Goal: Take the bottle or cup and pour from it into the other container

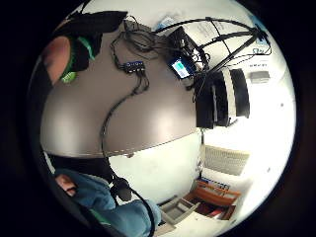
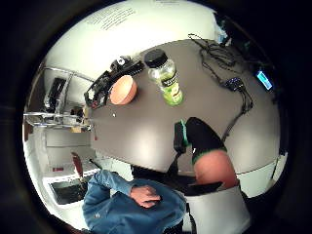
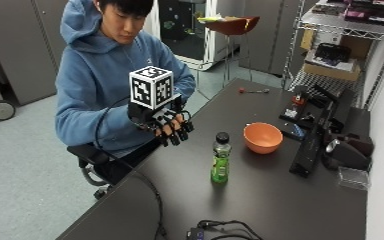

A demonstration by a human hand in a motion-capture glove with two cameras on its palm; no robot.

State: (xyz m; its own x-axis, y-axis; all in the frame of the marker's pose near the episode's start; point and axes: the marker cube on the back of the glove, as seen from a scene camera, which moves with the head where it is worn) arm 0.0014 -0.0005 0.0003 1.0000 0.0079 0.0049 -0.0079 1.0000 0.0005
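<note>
A clear bottle (image 3: pixel 220 159) with a black cap and green drink stands upright near the middle of the dark table (image 3: pixel 258 200). An orange bowl (image 3: pixel 262 137) sits just beyond it, a short way apart. My gloved right hand (image 3: pixel 167 125) hovers above the table's near edge, to the left of the bottle and well clear of it. Its fingers hang loosely curled and hold nothing. In the thumb side palm view the bottle (image 2: pixel 165 77) and bowl (image 2: pixel 123 90) stand side by side on the table, with a gloved fingertip (image 2: pixel 204 141) nearer the camera.
A black stand (image 3: pixel 315 145) and other black gear lie to the right of the bowl. Cables and a small hub (image 3: pixel 215 231) sit at the table's front end. A wire shelf (image 3: pixel 342 45) stands behind the table. The person's bare hand (image 2: pixel 145 196) rests in their lap.
</note>
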